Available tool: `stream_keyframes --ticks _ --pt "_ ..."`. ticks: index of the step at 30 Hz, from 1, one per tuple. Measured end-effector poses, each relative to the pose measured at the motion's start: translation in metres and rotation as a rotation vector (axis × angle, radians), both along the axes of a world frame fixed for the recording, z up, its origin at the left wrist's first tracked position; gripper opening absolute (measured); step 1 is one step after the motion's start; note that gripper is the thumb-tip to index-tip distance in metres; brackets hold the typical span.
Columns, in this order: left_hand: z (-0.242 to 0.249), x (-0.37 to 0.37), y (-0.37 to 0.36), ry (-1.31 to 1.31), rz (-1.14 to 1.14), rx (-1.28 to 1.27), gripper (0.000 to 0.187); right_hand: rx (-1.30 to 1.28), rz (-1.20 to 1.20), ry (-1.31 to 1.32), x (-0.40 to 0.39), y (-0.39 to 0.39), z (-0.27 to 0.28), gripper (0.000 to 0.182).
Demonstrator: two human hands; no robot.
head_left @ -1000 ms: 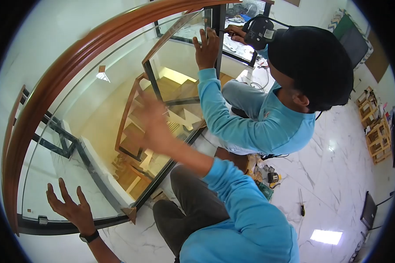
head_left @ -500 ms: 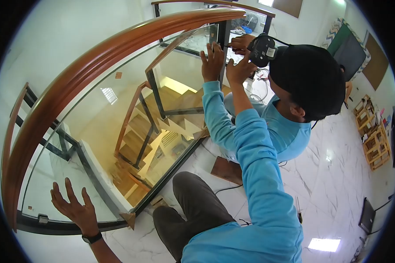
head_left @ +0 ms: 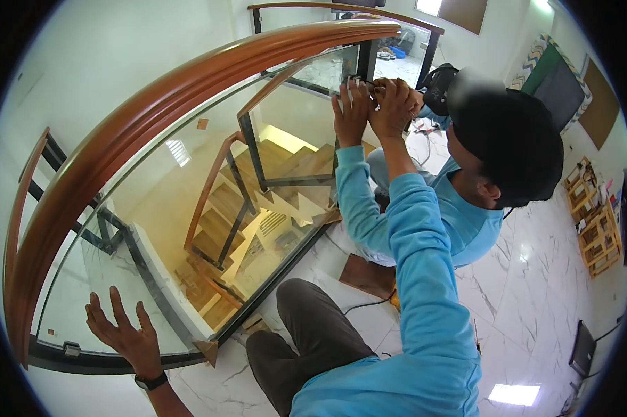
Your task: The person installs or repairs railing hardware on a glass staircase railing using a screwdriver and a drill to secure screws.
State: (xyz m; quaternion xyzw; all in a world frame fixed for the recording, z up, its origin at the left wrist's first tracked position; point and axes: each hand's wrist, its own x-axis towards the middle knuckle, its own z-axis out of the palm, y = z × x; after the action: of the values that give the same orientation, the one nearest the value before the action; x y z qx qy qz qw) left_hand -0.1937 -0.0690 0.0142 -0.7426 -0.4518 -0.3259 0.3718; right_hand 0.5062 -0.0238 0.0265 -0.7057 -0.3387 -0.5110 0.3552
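Left hand [head_left: 124,335] by glass panel [head_left: 162,212], right hand [head_left: 391,115] near dark post [head_left: 366,58]

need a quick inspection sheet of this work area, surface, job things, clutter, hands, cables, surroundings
surface: white marble-patterned floor
job's things: glass panel under a curved wooden handrail, black post at its far end
clutter: brown board on the floor
grippers: left hand open, fingers spread at the glass, contact unclear; right hand near the post beside the co-worker's hand, grip unclear
cables: dark cable on the floor near the board
surroundings: co-worker close by, wooden racks along the wall
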Motion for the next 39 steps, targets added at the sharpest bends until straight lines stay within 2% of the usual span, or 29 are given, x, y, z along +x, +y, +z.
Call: stream_keyframes --ticks 1,7,11,20,23,26,27,30,34,37,39 --pt "-0.001 0.0 0.0 -0.002 0.004 -0.002 0.064 0.071 0.024 -0.054 0.004 0.003 0.0 0.052" --pt "0.001 0.0 -0.002 0.006 0.003 -0.001 0.064 -0.081 -0.083 -0.019 -0.001 0.0 0.008 0.042" --pt "0.003 0.003 -0.004 -0.007 -0.011 -0.006 0.066 -0.318 -0.191 0.203 -0.009 -0.005 0.032 0.051" --pt "0.003 0.003 -0.004 -0.018 -0.022 0.005 0.068 -0.744 -0.146 0.577 -0.029 -0.021 0.093 0.053" --pt "0.002 0.002 -0.003 -0.019 -0.019 0.001 0.066 -0.729 -0.034 0.794 0.0 -0.011 0.091 0.06" --pt "0.001 0.0 -0.004 -0.019 0.002 -0.008 0.06 -0.634 0.15 0.928 0.039 0.009 0.063 0.069" --pt "0.001 0.0 -0.005 -0.019 0.003 -0.004 0.06 -0.746 0.188 0.819 0.064 0.025 0.049 0.074" --pt "0.0 0.0 -0.005 -0.022 0.0 0.005 0.061 -0.58 0.154 0.908 0.021 0.004 0.063 0.072" --pt "-0.003 -0.003 -0.003 -0.024 -0.01 0.008 0.062 -0.624 0.124 0.752 0.009 -0.01 0.061 0.059" --pt "-0.004 -0.003 -0.002 -0.02 -0.003 0.01 0.061 -0.557 0.084 0.708 0.016 -0.005 0.055 0.049" --pt "-0.003 -0.004 -0.002 -0.018 0.004 0.011 0.061 -0.615 0.109 0.698 0.031 0.002 0.06 0.045"
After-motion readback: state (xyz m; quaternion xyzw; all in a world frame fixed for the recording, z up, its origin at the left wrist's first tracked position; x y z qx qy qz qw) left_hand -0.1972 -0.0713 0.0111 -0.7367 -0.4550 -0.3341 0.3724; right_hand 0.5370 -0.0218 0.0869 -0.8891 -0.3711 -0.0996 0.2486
